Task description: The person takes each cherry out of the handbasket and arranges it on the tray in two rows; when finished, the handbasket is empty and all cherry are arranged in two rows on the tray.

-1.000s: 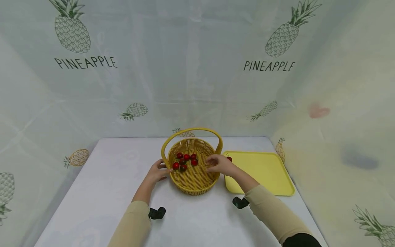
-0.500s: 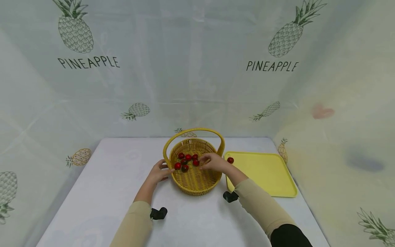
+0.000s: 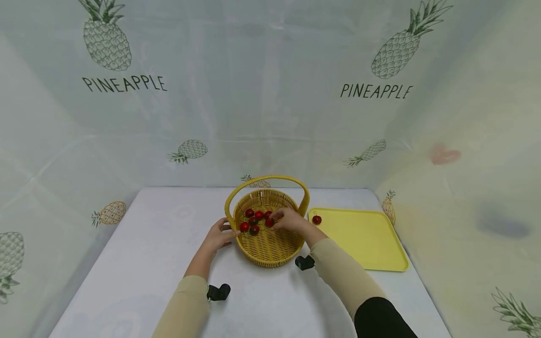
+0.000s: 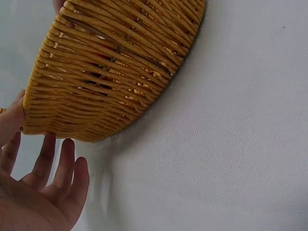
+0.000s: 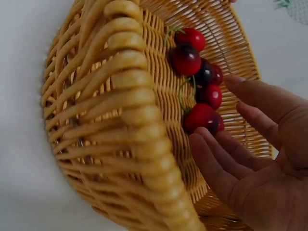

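While gripping the basket (image 3: 272, 249) at one side with the left hand (image 3: 217, 236), likely for steadiness, reaches in at the cherries (image 3: 254, 230) with a parted, unfilled right hand (image 3: 290, 220).

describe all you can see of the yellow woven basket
The round yellow-brown woven basket looks like wicker, with a ribbed wall, a thick wrapped rim and a slim arched handle over the top. It stands upright on the white table, left of the flat yellow tray. Glossy red and dark cherries lie inside. The left hand holds its rim near the handle; the right hand is inside, its contact with the basket unclear.
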